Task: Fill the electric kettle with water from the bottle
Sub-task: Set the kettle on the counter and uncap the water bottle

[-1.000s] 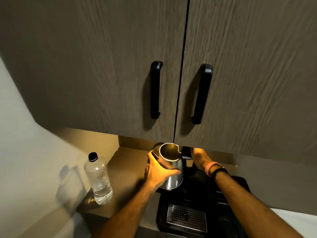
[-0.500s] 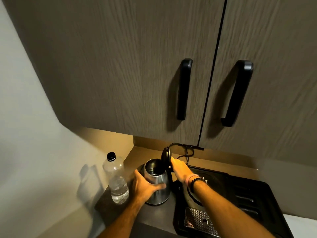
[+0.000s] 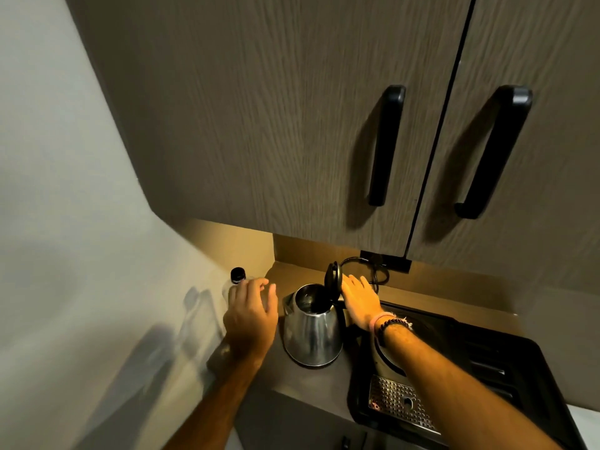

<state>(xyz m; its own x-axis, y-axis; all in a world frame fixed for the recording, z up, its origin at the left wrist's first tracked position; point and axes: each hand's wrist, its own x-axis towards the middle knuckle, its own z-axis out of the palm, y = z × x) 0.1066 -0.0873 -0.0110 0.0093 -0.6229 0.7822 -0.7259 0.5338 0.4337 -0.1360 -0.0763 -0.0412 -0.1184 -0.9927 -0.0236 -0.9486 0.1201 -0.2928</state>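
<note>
Head | kettle (image 3: 313, 332) lid (image 3: 333, 278) up | bottle (image 3: 234, 284) capped | left hand (image 3: 251, 315) open

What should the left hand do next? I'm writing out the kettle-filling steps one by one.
Probably close the left hand around the bottle and lift it. The kettle stands on the counter with its lid up, the bottle's cap is on, and the open fingers reach the bottle without gripping it yet.
</note>
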